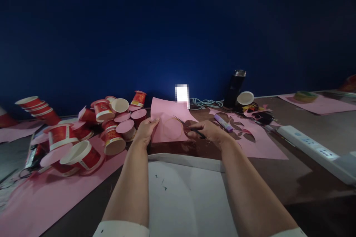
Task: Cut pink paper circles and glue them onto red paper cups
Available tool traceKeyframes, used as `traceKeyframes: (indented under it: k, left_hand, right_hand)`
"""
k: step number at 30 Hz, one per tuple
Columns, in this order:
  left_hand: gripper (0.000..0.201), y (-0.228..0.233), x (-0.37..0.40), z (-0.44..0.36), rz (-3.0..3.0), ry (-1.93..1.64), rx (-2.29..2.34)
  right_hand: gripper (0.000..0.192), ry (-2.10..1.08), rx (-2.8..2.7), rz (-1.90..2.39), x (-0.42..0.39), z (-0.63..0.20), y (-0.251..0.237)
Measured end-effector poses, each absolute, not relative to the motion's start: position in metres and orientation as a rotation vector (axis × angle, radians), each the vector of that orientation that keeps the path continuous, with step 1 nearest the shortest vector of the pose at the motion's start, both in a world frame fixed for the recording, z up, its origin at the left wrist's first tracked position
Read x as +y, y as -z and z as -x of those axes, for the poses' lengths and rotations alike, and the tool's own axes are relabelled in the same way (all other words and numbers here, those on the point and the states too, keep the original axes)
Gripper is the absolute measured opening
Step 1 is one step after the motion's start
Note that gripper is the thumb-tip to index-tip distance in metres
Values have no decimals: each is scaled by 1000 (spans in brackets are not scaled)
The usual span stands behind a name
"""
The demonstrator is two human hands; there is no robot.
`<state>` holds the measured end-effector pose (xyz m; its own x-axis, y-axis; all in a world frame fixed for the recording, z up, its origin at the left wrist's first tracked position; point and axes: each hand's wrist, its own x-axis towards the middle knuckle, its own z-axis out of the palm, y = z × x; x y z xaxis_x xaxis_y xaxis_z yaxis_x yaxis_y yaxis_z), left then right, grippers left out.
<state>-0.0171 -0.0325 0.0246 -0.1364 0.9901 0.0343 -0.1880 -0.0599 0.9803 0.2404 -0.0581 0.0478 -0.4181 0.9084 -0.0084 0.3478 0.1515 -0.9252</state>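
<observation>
Left hand (pixel 146 127) pinches a pink sheet (pixel 167 120); right hand (pixel 207 131) grips scissors (pixel 189 127), partway around a drawn circle. Capped cups (pixel 83 133) lie left.

Both forearms bare. Left hand (pixel 145 129) and right hand (pixel 207 132): no gloves, rings or watch visible. White sleeve cuffs (pixel 121 228) at the elbows, either side of the white sheet (pixel 183 196); left cuff has small dark specks.

dark blue wall (pixel 111 37), brown table (pixel 300 163), dim light
</observation>
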Motion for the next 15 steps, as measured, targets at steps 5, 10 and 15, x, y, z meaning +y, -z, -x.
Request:
traceKeyframes:
  k: [5,10,15]
  left_hand:
    - [46,-23,-31,19,-1065,-1403,1151]
    - [46,-25,-33,20,-1096,-1356,1195]
    - [48,-25,-33,21,-1099,-1353,1210]
  right_hand:
    - [35,-1307,-1820,1184,-62,-241,-52]
    - [35,-1303,-1861,1204,-64,-242,-50]
    - [34,-1237,-1929,1217,-63,-245,-50]
